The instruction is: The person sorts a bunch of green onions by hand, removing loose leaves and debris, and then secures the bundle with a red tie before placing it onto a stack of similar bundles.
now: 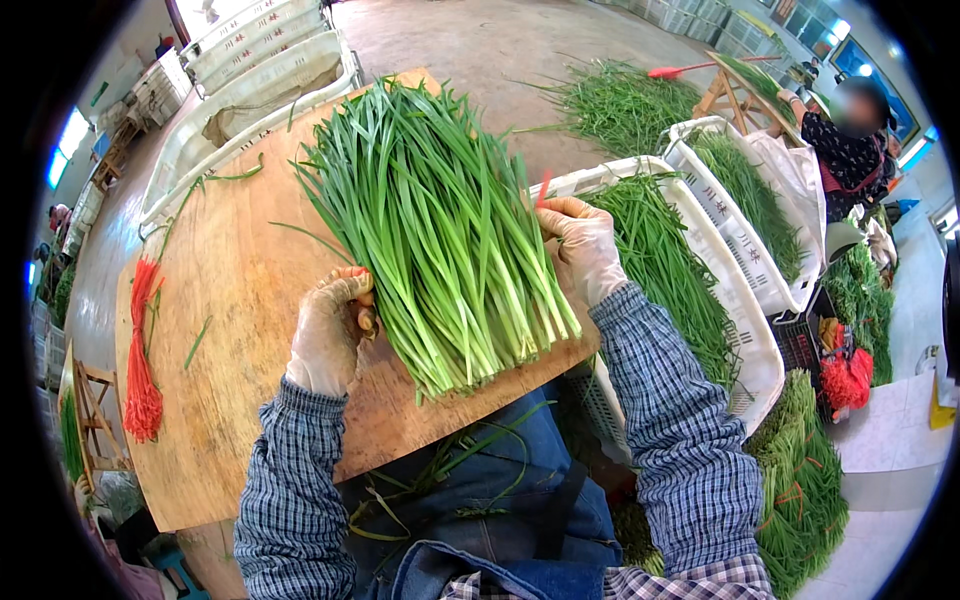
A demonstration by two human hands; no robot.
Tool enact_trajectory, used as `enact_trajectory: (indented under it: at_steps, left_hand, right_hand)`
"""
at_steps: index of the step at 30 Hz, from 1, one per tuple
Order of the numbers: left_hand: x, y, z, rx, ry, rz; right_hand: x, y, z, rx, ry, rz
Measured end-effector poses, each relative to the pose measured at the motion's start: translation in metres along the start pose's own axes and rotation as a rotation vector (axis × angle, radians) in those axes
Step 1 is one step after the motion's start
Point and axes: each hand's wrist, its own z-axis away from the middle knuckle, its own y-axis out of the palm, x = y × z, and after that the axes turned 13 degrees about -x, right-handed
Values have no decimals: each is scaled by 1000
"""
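A broad bundle of garlic chives [440, 250] lies on the wooden board [240, 330], its pale cut ends toward me and its green leaf tips away. My left hand [332, 325], in a thin translucent glove, is closed at the bundle's left edge, with a bit of red tie [358, 271] showing at its fingers. On the opposite edge, my gloved right hand [582, 245] pinches a red tie [544, 187] whose end sticks up. Any part of the tie beneath the chives is hidden. A bunch of red ties [142, 360] hangs over the board's left side.
White crates of loose chives [665, 260] stand at the right. Tied bundles [800, 490] lie below them. Pale crates [250, 120] are at the far left. More chives [625, 105] lie on the floor ahead. Another person [850, 150] works at the far right.
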Motion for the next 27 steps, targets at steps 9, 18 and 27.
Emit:
enact_trajectory:
  at_steps: [9, 18, 27]
  left_hand:
    - [-1, 6, 3, -37, 7, -23]
    - [-12, 9, 0, -38, 8, -96]
    - [-19, 21, 15, -254, 186, -177]
  right_hand:
    - [-2, -2, -4, 17, 29, -88]
    - [22, 11, 8, 78, -108, -42]
    - [14, 74, 60, 267, -1048, 316]
